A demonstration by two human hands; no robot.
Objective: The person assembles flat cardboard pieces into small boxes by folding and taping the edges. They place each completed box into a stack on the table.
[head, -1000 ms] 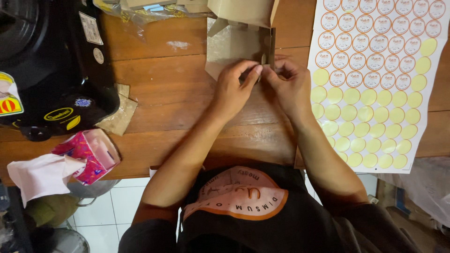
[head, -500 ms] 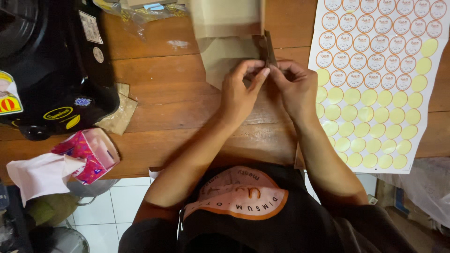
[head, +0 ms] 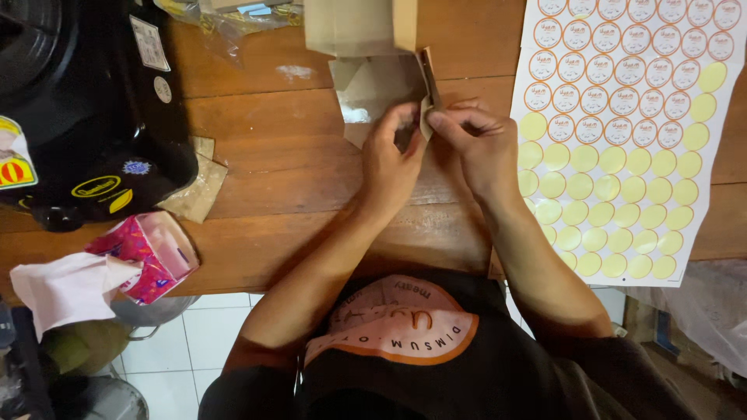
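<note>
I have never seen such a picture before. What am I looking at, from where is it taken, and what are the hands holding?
There is no machine here. A camera sits on a person's head and looks straight down, so you see their own two arms, with the wooden table above them in the picture.

The left hand and the right hand meet at the edge of a small brown paper pouch, pinching it between the fingertips. Whether they fold or seal it, I cannot tell.

To the right lies a sticker sheet: round printed stickers at the top, bare yellow circles below. To the left is a black helmet, then a pink tissue pack with a white tissue sticking out.
</note>
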